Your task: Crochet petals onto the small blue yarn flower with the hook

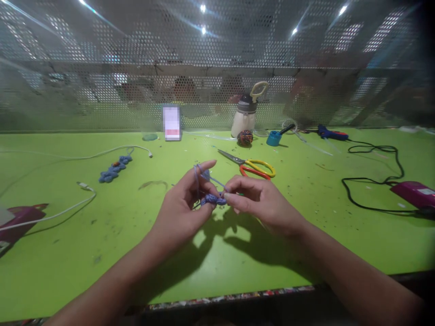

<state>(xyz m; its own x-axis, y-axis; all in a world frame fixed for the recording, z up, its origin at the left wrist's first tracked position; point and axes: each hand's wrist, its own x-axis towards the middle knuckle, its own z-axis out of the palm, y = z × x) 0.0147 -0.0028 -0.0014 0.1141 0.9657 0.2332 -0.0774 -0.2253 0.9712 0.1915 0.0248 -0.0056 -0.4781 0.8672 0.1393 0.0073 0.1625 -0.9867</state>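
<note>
A small purple crocheted piece hangs between both hands over the table. My left hand pinches it between thumb and fingers, while purple yarn loops round the raised index finger and runs across to the right. My right hand is closed in a pinch at the right end of the piece; whatever lies inside its fingers is hidden. Just beyond the hands lie scissors with one yellow and one red-orange handle. A blue crocheted strip with a small orange spot rests to the left.
Along the back of the green table stand a phone, a bottle, a dark yarn ball and a teal pot. A glue gun and a magenta box with black cord sit right. White cables lie left.
</note>
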